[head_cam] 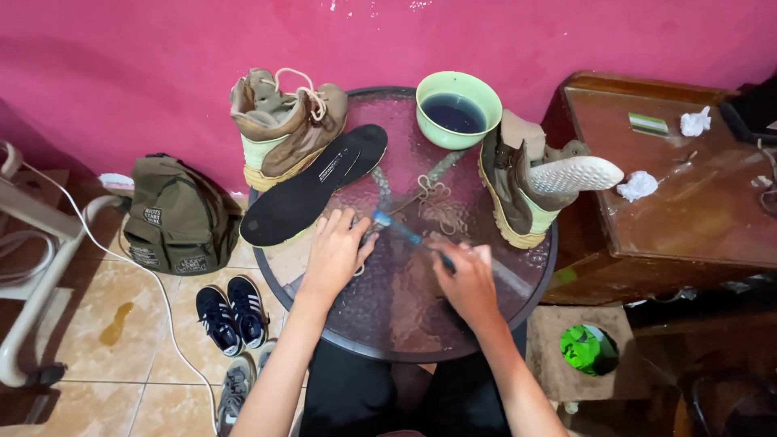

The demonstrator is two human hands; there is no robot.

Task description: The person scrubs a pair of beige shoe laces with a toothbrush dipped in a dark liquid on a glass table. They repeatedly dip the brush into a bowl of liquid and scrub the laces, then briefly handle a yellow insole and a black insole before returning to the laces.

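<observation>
My right hand (pixel 467 279) grips a blue-handled toothbrush (pixel 405 231) whose bristle end points to the upper left. My left hand (pixel 337 251) rests flat on the round glass table (pixel 405 332), its fingertips on a tan shoelace (pixel 429 202) where the brush head meets it. A black insole (pixel 312 188) lies just left of that hand. A tan boot (pixel 285 125) stands at the back left of the table. A second tan boot (pixel 518 190), with a pale insole (pixel 576 174) sticking out of it, stands at the right.
A green bowl (pixel 458 108) of dark liquid sits at the table's back. A wooden side table (pixel 672 178) with crumpled tissues is to the right, an olive backpack (pixel 174 218) and small dark sneakers (pixel 231 311) on the tiled floor to the left. A white cable (pixel 154 279) crosses the floor.
</observation>
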